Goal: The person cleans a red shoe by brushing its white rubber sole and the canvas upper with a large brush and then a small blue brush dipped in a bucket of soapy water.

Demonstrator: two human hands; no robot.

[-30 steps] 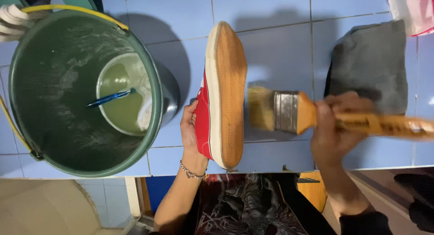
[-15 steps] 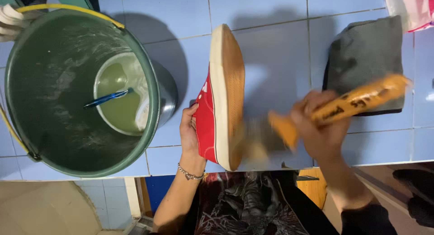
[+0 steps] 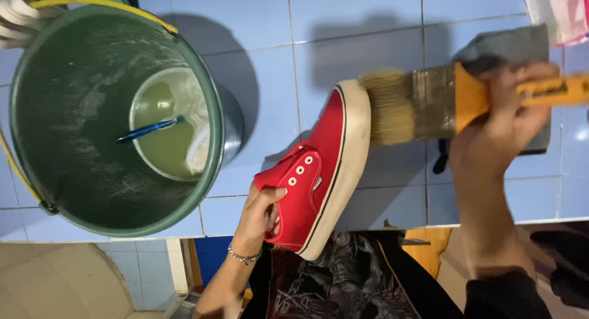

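Observation:
A red sneaker [image 3: 319, 165] with a white rubber sidewall lies tilted over the blue tiled counter [image 3: 257, 42], its toe pointing up and right. My left hand [image 3: 261, 217] grips it at the heel and opening. My right hand [image 3: 500, 135] holds a wide paintbrush [image 3: 429, 104] by its orange handle. The pale bristles touch the white toe edge of the sneaker.
A green bucket [image 3: 37, 141] stands at the left, with a white bowl [image 3: 199, 153] of greenish liquid and a blue-handled tool [image 3: 147, 130] inside. A grey folded cloth [image 3: 509, 46] lies behind the brush. A pink and white bag [image 3: 561, 12] sits at the top right corner.
The sneaker has turned from sole-facing-up to showing its red upper, tilted. The brush has swung from low beside the sole up to the toe edge.

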